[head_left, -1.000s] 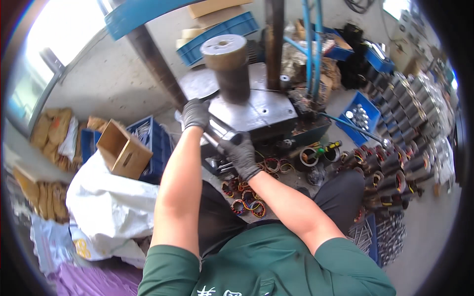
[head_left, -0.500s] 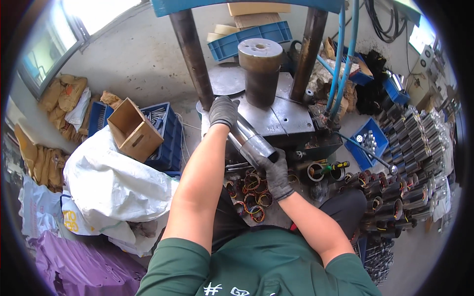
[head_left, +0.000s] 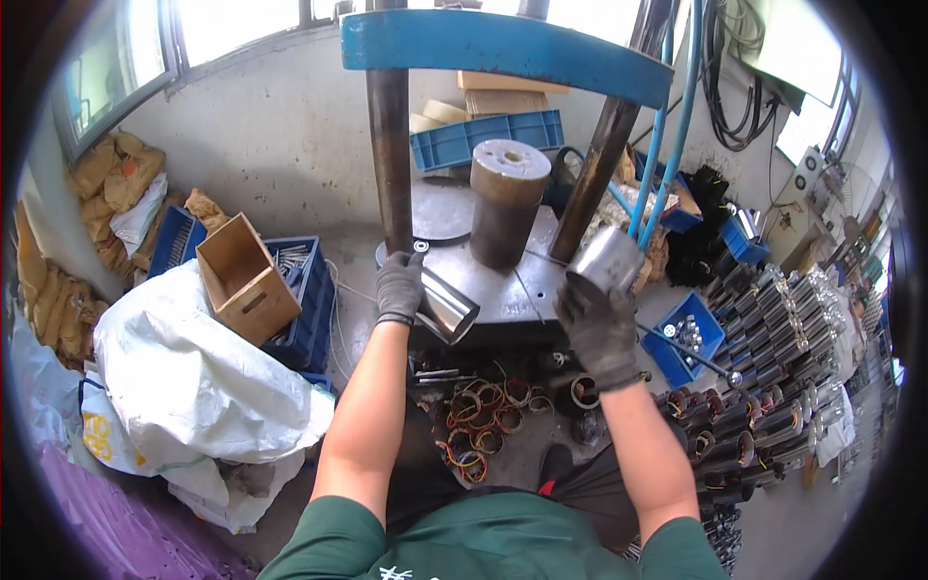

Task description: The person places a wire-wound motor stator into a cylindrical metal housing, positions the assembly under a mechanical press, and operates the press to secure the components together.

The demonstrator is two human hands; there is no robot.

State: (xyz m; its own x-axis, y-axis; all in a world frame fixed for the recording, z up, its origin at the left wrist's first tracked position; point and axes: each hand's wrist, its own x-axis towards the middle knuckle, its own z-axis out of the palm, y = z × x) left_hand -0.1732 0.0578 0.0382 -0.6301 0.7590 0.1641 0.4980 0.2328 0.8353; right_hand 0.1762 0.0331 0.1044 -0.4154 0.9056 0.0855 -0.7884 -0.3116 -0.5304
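Observation:
My left hand (head_left: 397, 288), in a dark grey glove, is closed around a shiny metal tube (head_left: 450, 311) tilted down to the right at the front left of the press table (head_left: 527, 298). My right hand (head_left: 601, 338), gloved too and slightly blurred, grips a wider-looking short metal cylinder (head_left: 609, 259) near the press's right post. Between the hands and behind them, a thick round steel block (head_left: 509, 208) stands upright on the table. A small ring (head_left: 420, 246) lies near the left post.
The press has a blue crossbar (head_left: 503, 46) and dark posts. Below the table lie several wire coils (head_left: 474, 416). To the right are a blue bin of small parts (head_left: 710, 338) and rows of metal tubes (head_left: 793, 338). A wooden box (head_left: 246, 285) and white sack (head_left: 193, 367) occupy the left.
Both hands were together on tubular metal pieces before the press; now they are apart, each with its own piece. My right hand has moved right and up. The view has tilted upward.

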